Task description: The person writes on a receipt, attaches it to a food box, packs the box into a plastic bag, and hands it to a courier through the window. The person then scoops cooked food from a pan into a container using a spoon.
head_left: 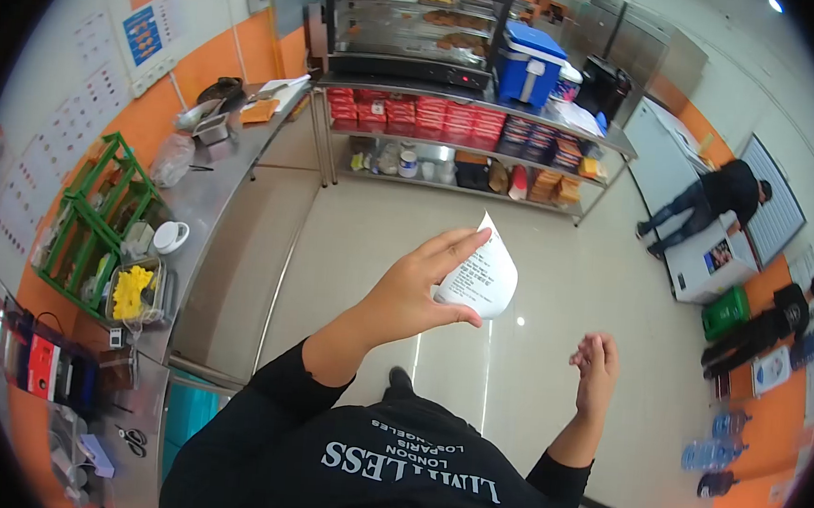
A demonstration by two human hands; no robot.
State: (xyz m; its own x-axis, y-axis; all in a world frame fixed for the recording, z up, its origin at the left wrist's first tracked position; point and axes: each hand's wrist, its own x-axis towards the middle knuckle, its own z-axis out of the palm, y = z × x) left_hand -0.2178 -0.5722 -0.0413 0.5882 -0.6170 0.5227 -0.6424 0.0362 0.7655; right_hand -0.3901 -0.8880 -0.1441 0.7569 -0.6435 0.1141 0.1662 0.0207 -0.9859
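My left hand [424, 283] is closed on a printed paper receipt [483, 276], its fingers along the near side and the thumb at the lower edge. The white slip curls and rises to a point at the top, with lines of dark print facing me. To the right, my right hand [595, 366] is raised over the floor, apart from the receipt. Its fingers are loosely bent and slightly apart, with nothing visible in them.
Ahead stands a steel shelf [462, 145] of red boxes, under a heated display case [413, 30] and a blue cooler [529, 66]. A steel counter [228, 180] with green racks [98, 223] runs along my left. Two people [728, 191] are at the right, one bending over a white chest.
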